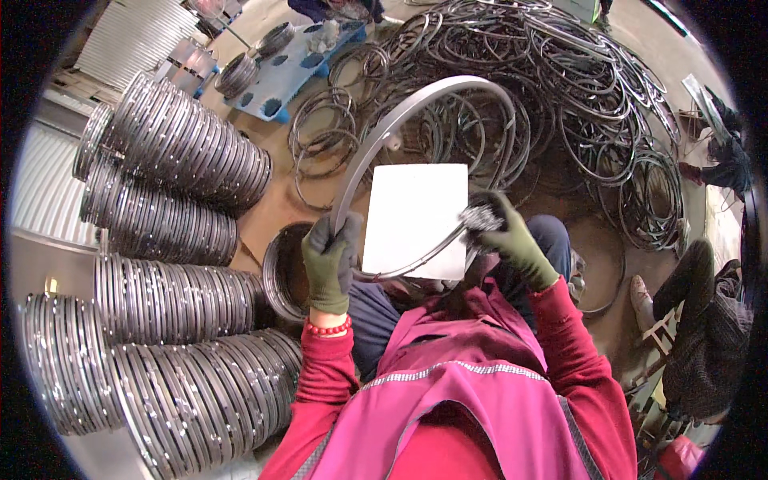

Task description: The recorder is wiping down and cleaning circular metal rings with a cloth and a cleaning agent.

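My left hand (328,260), in a green glove, grips the left side of a large grey metal ring (416,100) that I hold up in front of me. A white flat square sheet (414,220) sits behind the ring's lower part, over my lap. My right hand (508,236), also gloved in green, presses a dark wad of steel wool (480,216) against the ring's lower right edge.
Rows of stacked metal rings (184,152) stand at my left, more rows (176,304) below them. A tangled heap of loose rings (560,88) covers the floor ahead. A blue pallet (292,72) lies far left. Another seated person (704,320) is at right.
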`<action>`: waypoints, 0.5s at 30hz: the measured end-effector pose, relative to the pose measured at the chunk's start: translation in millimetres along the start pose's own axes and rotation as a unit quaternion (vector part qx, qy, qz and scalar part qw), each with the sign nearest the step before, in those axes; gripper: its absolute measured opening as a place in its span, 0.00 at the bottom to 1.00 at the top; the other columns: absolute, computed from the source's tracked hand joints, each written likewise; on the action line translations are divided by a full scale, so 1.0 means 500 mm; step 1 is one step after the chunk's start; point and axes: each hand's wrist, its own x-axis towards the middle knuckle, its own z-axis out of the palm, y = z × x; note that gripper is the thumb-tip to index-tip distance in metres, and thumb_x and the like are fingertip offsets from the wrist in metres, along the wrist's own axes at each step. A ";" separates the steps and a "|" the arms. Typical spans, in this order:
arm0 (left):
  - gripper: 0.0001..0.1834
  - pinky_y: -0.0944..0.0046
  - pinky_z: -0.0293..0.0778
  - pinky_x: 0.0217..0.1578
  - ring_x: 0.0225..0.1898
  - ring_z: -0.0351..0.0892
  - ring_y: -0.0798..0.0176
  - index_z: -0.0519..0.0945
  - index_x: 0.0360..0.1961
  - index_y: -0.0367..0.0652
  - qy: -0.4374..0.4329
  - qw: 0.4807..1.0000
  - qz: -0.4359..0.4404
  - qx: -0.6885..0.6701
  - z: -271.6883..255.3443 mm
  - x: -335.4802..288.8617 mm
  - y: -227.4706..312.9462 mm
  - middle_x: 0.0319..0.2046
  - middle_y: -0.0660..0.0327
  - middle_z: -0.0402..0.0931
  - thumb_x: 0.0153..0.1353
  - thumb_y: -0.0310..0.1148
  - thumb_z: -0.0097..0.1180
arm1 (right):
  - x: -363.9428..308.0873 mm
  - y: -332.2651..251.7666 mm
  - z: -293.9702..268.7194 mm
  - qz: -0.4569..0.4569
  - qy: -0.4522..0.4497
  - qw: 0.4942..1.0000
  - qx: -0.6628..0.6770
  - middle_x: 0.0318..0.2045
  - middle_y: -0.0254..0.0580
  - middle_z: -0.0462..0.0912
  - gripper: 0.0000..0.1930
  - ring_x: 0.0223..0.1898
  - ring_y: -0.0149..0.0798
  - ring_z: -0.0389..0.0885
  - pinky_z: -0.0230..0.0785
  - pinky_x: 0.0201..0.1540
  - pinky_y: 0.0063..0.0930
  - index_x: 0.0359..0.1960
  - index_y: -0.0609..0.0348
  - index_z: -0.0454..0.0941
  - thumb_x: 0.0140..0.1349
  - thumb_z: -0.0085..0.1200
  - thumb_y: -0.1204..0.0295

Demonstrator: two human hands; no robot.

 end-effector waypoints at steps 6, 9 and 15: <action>0.05 0.75 0.50 0.13 0.12 0.57 0.79 0.78 0.30 0.41 0.004 0.999 -0.009 -0.047 -0.069 -0.004 0.013 0.14 0.73 0.65 0.54 0.30 0.60 | 0.035 0.122 -0.156 -0.035 0.182 0.957 0.221 0.47 0.45 0.73 0.27 0.45 0.37 0.75 0.71 0.47 0.30 0.57 0.60 0.59 0.54 0.53 0.77; 0.06 0.75 0.50 0.13 0.12 0.57 0.78 0.78 0.30 0.41 -0.018 0.999 0.021 -0.040 -0.105 -0.005 0.015 0.14 0.73 0.66 0.53 0.31 0.60 | 0.064 0.199 -0.175 -0.004 0.162 0.962 0.221 0.48 0.42 0.73 0.28 0.44 0.36 0.75 0.72 0.44 0.28 0.59 0.60 0.57 0.56 0.53 0.72; 0.10 0.75 0.52 0.14 0.12 0.58 0.78 0.77 0.29 0.38 -0.017 0.999 0.035 0.004 -0.142 -0.025 0.047 0.14 0.71 0.66 0.50 0.33 0.63 | 0.102 0.159 -0.089 0.042 0.085 0.928 0.359 0.50 0.47 0.71 0.30 0.48 0.40 0.74 0.70 0.49 0.32 0.60 0.61 0.56 0.55 0.53 0.73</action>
